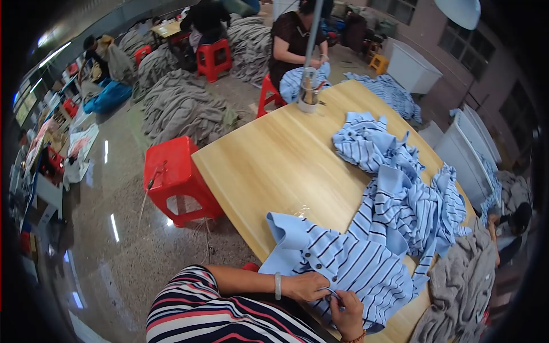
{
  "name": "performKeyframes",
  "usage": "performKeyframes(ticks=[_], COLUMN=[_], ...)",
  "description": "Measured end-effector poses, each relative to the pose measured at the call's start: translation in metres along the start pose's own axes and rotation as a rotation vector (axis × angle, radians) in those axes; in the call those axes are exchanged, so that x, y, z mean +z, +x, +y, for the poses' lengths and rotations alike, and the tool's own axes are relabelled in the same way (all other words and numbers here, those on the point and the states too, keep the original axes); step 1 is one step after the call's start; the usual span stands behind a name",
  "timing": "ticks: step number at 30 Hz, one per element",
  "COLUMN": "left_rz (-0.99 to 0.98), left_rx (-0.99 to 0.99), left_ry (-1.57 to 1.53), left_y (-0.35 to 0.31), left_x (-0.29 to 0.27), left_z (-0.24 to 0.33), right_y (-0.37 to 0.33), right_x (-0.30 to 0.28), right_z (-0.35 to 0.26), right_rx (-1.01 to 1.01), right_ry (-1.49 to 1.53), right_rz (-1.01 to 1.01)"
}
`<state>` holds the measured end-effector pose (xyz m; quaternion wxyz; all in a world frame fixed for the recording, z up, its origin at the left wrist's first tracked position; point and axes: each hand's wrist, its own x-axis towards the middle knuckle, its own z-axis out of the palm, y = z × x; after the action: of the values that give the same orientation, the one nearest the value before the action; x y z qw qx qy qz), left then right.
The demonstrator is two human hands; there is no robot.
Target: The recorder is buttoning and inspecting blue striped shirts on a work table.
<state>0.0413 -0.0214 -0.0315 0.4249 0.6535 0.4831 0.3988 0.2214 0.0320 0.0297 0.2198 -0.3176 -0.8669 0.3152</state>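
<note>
A light blue shirt with dark stripes (349, 266) lies spread over the near edge of a wooden table (274, 166), collar to the left. My left hand (309, 286) pinches the shirt's fabric at the lower hem; a pale bangle sits on that wrist. My right hand (347, 314) grips the same shirt just to the right and holds a small thin tool against the cloth; I cannot tell what kind. More striped blue shirts (394, 177) are heaped on the table beyond.
A grey garment pile (463, 286) hangs at the table's right end. A red stool (174, 177) stands left of the table. A pole in a cup (309, 94) rises at the far edge, where a seated person (294, 43) works. Grey cloth heaps (177, 106) cover the floor.
</note>
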Motion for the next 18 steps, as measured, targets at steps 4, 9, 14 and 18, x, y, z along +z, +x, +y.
performKeyframes(ticks=[4,9,14,18], left_rz=[-0.005,0.014,-0.045,-0.062], left_rx=[-0.04,-0.063,-0.074,-0.069], left_ry=[-0.022,-0.086,-0.117,-0.103], left_y=[0.001,0.002,0.001,0.002], left_x=[0.0,0.005,0.004,0.005], left_z=[-0.001,-0.008,-0.008,-0.018], right_y=[0.004,-0.004,-0.008,-0.006], right_x=[-0.008,-0.002,0.002,0.002], right_z=[-0.001,0.024,0.033,0.032], right_rx=[0.003,0.045,0.028,-0.046], right_ry=[0.053,0.174,0.187,0.136], right_rz=[-0.078,-0.098,-0.093,-0.085])
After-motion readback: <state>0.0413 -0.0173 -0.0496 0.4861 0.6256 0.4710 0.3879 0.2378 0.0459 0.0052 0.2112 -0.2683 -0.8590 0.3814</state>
